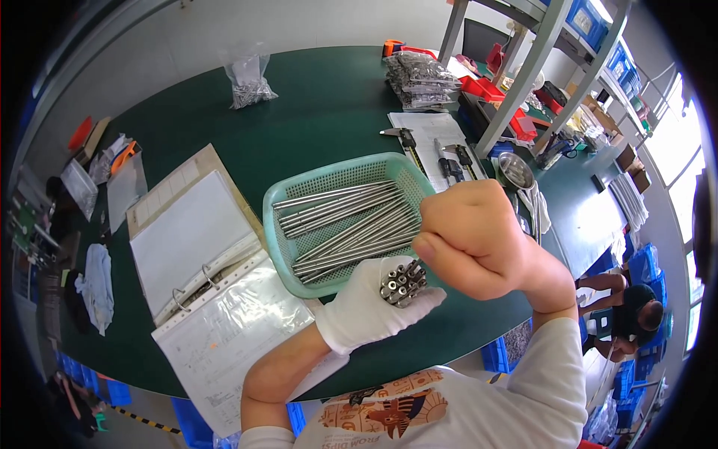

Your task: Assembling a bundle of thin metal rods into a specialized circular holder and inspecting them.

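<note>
Metal rods, bundled, in the left hand, which wears a white glove; its fingers are wrapped round them. Bundle sits at the near right corner of a pale green basket, end faces turned up toward the viewer. Long axis therefore runs roughly along the line of sight; most of the length is hidden behind glove and basket edge.

Right hand bare, clenched, just right and a little far of the rod ends. Thumb very near the uppermost ends; cannot tell if touching, nor whether the fist hides anything. Left is the nearer hand, being on the bundle itself.

Loose rods lie inside the basket, slanting from near left to far right, so crosswise to the bundle.

Around: open ring binder left of basket; calipers beyond its far right; all on a green tabletop.
</note>
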`<state>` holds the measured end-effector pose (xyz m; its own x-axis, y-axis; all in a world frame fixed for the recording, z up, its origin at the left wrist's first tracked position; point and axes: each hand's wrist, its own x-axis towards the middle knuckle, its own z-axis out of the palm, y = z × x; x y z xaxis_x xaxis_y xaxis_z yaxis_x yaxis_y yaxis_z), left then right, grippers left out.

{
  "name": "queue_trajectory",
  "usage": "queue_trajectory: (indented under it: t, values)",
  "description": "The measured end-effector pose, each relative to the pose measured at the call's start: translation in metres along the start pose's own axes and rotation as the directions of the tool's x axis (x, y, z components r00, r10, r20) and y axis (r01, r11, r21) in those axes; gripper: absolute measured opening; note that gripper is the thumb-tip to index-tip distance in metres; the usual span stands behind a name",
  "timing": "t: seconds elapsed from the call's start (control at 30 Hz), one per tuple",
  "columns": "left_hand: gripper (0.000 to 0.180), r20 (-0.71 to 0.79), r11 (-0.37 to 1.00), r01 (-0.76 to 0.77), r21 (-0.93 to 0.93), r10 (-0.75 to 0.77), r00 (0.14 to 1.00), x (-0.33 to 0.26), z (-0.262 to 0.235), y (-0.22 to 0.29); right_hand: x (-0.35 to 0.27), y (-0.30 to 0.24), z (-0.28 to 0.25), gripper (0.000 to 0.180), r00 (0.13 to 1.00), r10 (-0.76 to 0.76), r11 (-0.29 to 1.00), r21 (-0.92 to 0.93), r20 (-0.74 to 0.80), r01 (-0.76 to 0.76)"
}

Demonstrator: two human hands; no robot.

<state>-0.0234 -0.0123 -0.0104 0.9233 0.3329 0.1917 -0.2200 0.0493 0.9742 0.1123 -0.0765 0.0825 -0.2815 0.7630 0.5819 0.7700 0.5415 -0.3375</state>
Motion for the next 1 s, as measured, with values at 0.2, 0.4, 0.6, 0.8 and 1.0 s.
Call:
queue_trajectory:
  t: [0.2,0.4,0.6,0.8,1.0]
  values:
    - [0.012,0.002,0.996,-0.061,0.071,0.061,0.998,-0.002,-0.001,0.001,0.000,-0.005,-0.002,0.019,0.994,-0.094,0.994,-0.051,0.055,0.097]
    - [0.010,-0.016,0.990,-0.092,0.112,0.094,0.995,-0.001,0.001,-0.002,-0.003,0.001,0.005,0.018,0.991,-0.120,0.989,-0.092,-0.057,0.115]
    - [0.014,0.000,0.995,-0.095,-0.006,0.095,0.996,0.006,-0.001,0.000,-0.001,0.011,0.001,0.017,0.993,-0.121,0.993,0.016,0.004,0.121]
    - [0.017,0.015,0.996,-0.068,0.062,0.067,0.998,0.004,-0.004,-0.005,0.015,0.008,-0.002,0.021,0.975,-0.199,0.978,-0.049,0.095,0.205]
    - [0.020,0.034,0.977,-0.205,0.066,0.203,0.979,0.003,-0.001,-0.017,-0.013,-0.001,0.006,0.023,0.997,-0.061,0.962,-0.269,-0.039,0.048]
